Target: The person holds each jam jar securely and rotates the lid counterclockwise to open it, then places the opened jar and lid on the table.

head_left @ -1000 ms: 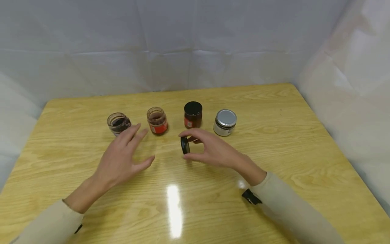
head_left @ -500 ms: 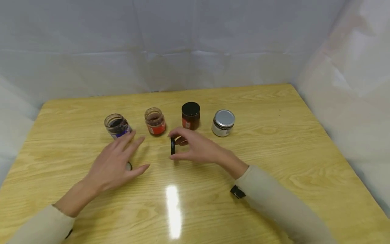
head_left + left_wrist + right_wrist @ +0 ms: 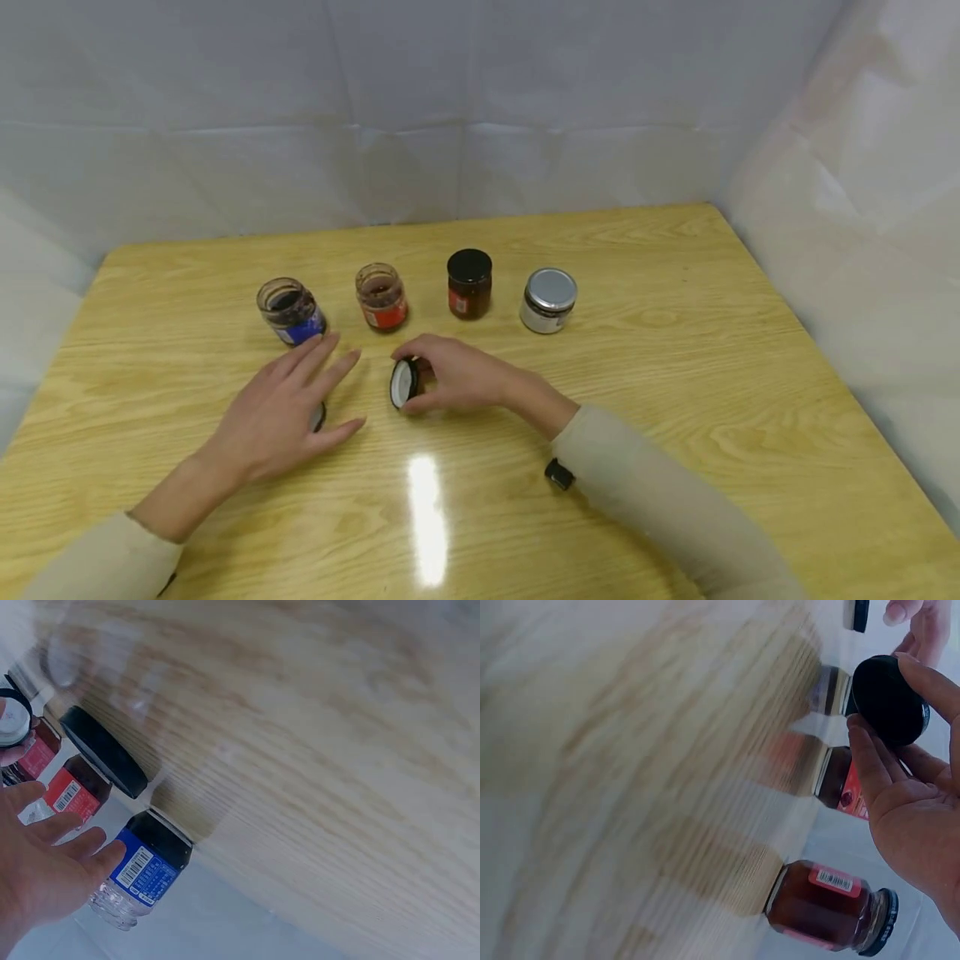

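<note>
My right hand (image 3: 465, 375) pinches a black jar lid (image 3: 401, 385) by its rim, thumb on the near side. The lid stands tilted just above the table, its white inside turned left. My left hand (image 3: 270, 408) hovers palm down with fingers spread, holding nothing. Partly hidden beneath it, a second black lid (image 3: 103, 750) lies on the table. Beyond my left fingertips stands an uncovered jar with a blue label (image 3: 288, 312). To its right is an uncovered jar with a red label (image 3: 382, 298).
A dark jar with a black lid (image 3: 470, 283) and a jar with a silver lid (image 3: 549, 300) continue the row to the right. All stand on a wooden table (image 3: 675, 350). White sheeting (image 3: 450, 108) rises behind the table and at its sides.
My right hand has carried the lid left and nearer to me, turning its white inside into view. My left hand has drawn back slightly, baring more of the blue-labelled jar and the second lid.
</note>
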Available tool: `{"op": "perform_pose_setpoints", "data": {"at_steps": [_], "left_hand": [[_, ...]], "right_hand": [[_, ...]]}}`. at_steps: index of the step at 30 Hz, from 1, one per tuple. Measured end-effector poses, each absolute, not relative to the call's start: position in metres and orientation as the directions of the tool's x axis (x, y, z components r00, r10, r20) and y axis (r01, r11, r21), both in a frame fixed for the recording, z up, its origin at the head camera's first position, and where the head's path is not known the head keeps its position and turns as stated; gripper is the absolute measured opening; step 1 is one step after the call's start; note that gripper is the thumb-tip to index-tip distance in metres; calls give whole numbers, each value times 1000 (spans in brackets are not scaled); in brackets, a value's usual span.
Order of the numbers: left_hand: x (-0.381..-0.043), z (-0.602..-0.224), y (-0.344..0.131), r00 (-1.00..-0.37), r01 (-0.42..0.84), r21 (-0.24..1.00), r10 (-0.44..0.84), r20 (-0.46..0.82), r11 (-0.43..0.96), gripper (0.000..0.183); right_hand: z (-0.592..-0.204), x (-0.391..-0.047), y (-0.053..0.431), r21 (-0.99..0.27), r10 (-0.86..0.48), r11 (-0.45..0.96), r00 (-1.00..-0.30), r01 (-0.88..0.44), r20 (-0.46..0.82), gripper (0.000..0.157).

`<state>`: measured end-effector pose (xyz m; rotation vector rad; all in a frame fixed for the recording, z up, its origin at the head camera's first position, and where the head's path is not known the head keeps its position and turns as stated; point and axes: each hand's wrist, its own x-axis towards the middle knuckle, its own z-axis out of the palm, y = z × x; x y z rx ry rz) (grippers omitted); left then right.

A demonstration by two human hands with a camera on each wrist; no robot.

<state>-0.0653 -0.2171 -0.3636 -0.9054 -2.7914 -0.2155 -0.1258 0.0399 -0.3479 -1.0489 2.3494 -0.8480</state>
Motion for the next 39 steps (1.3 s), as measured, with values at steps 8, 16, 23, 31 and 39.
{"op": "perform_pose_setpoints", "data": {"at_steps": [8, 16, 23, 31, 39], "left_hand": [[-58, -366, -221, -788, 598, 61, 572, 228, 799, 77], [-56, -363, -216, -811, 579, 102, 558, 178, 809, 76], [-55, -362, -219, -816, 571, 95, 552, 172, 815, 76], [-52, -363, -221, -820, 567, 87, 551, 158, 819, 77], [-51, -364, -222, -820, 566, 79, 551, 152, 821, 76]], "right_hand": [[-352, -125, 32, -634, -781, 547, -606, -547, -150, 66], [-354, -126, 31, -565, -785, 575, -594, -592, -176, 64], [-358, -126, 24, -521, -774, 593, -612, -614, -162, 60], [-359, -122, 13, -443, -736, 653, -652, -615, -181, 57], [-360, -121, 11, -438, -727, 662, -662, -608, -181, 58]]}}
